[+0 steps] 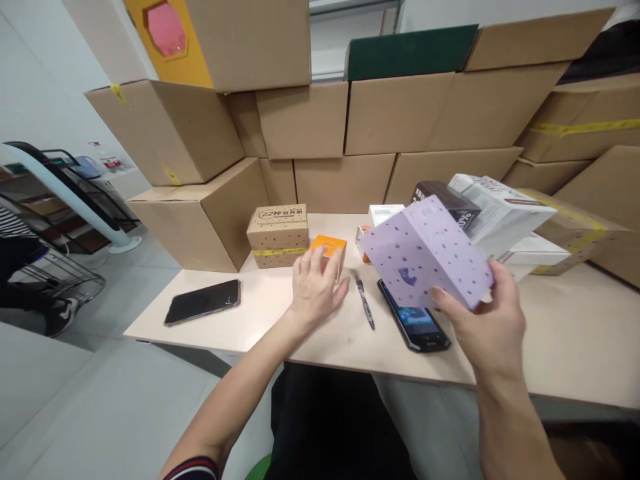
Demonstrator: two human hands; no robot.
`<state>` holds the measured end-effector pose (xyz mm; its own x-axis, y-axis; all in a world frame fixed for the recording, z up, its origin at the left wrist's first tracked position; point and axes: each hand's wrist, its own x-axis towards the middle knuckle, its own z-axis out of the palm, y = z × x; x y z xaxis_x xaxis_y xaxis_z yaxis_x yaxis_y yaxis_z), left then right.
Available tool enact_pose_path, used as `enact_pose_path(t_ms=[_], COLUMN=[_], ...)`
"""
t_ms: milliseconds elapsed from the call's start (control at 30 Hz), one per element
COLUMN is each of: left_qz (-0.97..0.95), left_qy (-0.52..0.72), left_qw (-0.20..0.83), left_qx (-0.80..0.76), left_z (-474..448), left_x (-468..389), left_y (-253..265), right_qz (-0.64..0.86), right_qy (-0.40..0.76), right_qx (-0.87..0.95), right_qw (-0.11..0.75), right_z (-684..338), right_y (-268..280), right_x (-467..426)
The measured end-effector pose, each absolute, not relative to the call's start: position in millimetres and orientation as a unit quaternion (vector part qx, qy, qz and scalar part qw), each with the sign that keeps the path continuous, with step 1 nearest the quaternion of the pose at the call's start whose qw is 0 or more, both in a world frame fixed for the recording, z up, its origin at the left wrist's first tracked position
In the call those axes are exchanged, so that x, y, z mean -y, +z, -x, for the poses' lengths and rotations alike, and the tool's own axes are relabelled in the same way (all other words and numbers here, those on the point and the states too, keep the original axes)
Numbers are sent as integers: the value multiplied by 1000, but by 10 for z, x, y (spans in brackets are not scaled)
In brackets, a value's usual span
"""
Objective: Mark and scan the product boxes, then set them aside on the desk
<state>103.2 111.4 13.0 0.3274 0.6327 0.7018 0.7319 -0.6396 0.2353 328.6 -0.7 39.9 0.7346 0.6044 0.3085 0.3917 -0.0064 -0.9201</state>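
While brown cartons (300, 120) stack up along the back, the pale table (275, 307) in front carries the smaller stuff. Purple spotted box (425, 253): held tilted above the right half of the table, right hand (487, 327) closed on its lower corner, thumb on the near face. White box (505, 213) and dark box (437, 197) sit behind it. Speckled brown box (278, 235) at back left, yellow tape round it. Orange box (333, 241) just right of that; left hand (317, 283) at its near side, half open, fingers loosely bent, can't tell if they touch. Dark phone (203, 303) flat at left. Lit handset (420, 330) partly hidden by the purple one. Pen (366, 305) just left of the handset.
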Motion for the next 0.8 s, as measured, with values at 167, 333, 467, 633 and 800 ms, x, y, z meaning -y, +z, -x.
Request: enact_pose_path(t_ms=[167,333,467,633,800], left_qz=[801,786,787,772,751], left_qy=[-346,-364,-391,-417,-456], left_qw=[6,-17,-75,-160,-214], left_qx=[488,500,471,452,427], left_z=[-1130,-994,-691,-423,-373], left_x=[-1468,-1192,-886,-770,-793], left_y=[144,60,55,8,-124], right_qz=[697,683,689,722,754], right_qy=[41,23,75,112,144], right_qx=[452,535,539,490,475], right_qw=[555,497,479,475,430], right_z=[-3073,-2981,-2868,-2707,-2575], right_y=[667,799,847,761,538], right_x=[-466,-958,-1236,-1470,-1619])
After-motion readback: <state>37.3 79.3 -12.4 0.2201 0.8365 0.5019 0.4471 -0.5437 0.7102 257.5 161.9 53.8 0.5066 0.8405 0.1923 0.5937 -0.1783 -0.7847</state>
